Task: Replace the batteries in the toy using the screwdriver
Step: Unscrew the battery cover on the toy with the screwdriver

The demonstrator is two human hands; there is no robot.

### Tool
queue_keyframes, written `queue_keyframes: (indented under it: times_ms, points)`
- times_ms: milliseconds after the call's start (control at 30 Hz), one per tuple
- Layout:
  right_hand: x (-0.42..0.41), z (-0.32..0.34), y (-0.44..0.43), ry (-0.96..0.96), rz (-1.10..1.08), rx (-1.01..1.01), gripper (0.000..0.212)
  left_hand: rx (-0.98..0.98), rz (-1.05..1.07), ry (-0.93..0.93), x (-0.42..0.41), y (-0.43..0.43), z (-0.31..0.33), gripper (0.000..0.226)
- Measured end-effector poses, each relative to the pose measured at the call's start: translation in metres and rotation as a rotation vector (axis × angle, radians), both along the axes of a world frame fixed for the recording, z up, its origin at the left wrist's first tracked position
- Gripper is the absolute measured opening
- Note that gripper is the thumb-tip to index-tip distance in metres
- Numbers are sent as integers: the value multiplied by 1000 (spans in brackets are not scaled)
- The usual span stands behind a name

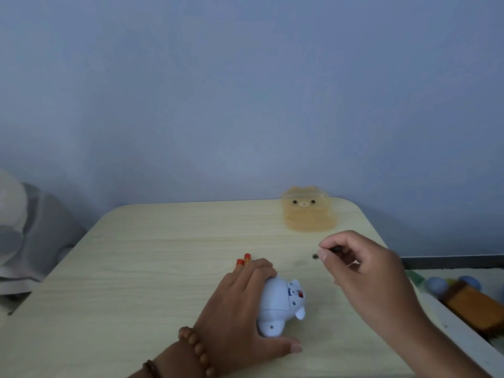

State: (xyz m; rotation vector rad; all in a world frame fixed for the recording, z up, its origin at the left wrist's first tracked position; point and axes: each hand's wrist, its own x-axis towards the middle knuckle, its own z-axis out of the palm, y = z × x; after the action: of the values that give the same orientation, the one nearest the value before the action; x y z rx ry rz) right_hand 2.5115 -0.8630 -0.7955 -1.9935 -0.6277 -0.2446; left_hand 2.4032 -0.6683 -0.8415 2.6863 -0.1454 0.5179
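Left hand [242, 306] grips the pale blue animal toy [278, 304] near centre of the worktop [163, 241], probably to steady it on its side with the underside turned right. The toy has a smooth plastic shell with a small recess showing red. Right hand [362, 268] pinches a small dark object [337, 249], too small to identify. Two orange-tipped batteries [243, 260] lie just beyond the left hand's fingers.

Nothing legible anywhere; the pale blue toy [281, 304] shows no readable marking; the amber box [309, 211] bears only a printed bear face, no words; the batteries [244, 260] are too small to read.
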Motion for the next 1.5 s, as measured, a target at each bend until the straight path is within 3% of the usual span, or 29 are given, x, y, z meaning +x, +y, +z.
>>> queue_keyframes:
  times_ms: [100, 167, 267, 467, 1300, 1500]
  points:
    - [-10, 18, -8, 99, 200, 68, 15, 4, -3, 1, 0, 0, -1, 97]
    - [-12, 26, -12, -65, 275, -74, 16, 0, -10, -2, 0, 1, -1, 94]
    - [-15, 33, -12, -270, 288, -271, 14, -2, -11, -10, 0, 0, -1, 92]
    - [-13, 20, -5, -269, 269, -343, 13, 7, -18, -24, 0, 0, -1, 92]
    - [-13, 17, 0, -312, 385, -350, 16, -4, -16, -25, 1, -2, -3, 93]
    - [-9, 14, 1, -239, 372, -306, 16, 0, -20, -24, 0, -2, -4, 97]
